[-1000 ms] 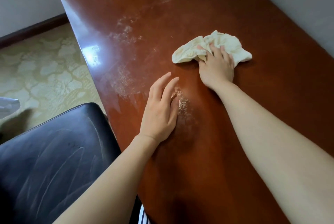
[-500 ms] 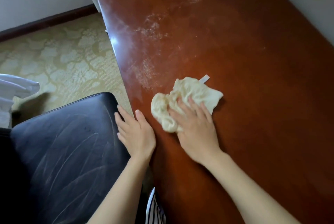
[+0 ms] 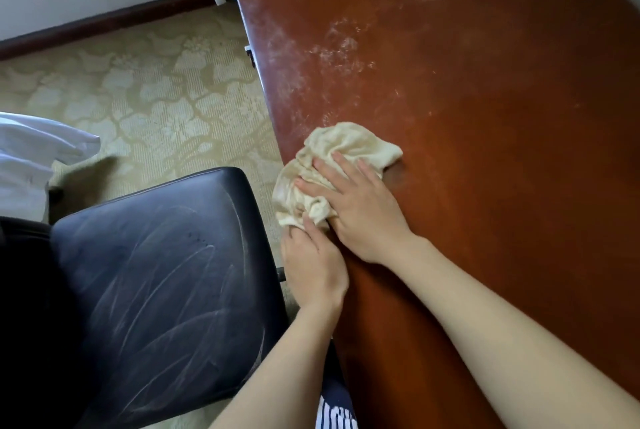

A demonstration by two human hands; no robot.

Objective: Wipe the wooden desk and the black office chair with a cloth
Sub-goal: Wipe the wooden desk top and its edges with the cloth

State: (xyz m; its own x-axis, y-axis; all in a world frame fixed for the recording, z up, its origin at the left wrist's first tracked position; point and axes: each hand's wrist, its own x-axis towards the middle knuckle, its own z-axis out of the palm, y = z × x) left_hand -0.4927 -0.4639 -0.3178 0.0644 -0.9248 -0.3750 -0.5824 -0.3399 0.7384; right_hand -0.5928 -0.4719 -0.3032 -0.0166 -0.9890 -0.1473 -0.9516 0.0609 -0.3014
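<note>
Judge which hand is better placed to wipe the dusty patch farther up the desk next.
Right, probably. The right hand presses flat on the cloth on the desk, nearest the dusty patch. The left hand is at the desk's edge, touching only the cloth's near end.

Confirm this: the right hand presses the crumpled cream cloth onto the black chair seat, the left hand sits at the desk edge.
Not quite. The head view shows the right hand pressing the crumpled cream cloth onto the reddish-brown wooden desk, not the black leather chair seat. The left hand does sit at the desk edge.
</note>
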